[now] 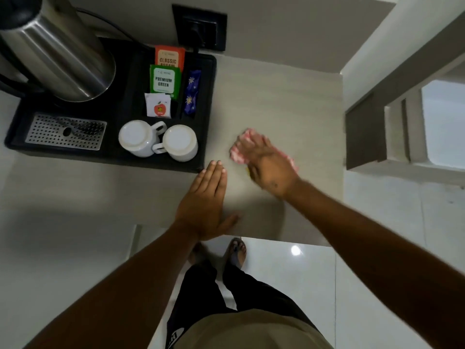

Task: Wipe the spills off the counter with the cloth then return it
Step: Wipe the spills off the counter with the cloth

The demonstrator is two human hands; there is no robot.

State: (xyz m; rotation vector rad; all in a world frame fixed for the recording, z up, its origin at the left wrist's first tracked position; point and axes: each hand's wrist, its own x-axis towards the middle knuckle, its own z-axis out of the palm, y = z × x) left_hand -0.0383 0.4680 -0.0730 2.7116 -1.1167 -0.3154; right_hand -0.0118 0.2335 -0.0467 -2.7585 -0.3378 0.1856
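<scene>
A pink and white cloth (239, 148) lies on the beige counter (276, 102), to the right of the tray. My right hand (269, 167) presses flat on top of the cloth, blurred by motion, with the cloth showing past the fingertips and at the right side. A small yellow spot (247, 170) shows at the hand's left edge. My left hand (205, 202) rests palm down on the counter near the front edge, fingers straight and together, holding nothing.
A black tray (208, 117) on the left holds a steel kettle (57, 51), two upturned white cups (158, 141), tea sachets (164, 79) and a metal drip grate (65, 132). A black wall socket (200, 27) sits behind. The counter ends at right above a white floor (390, 222).
</scene>
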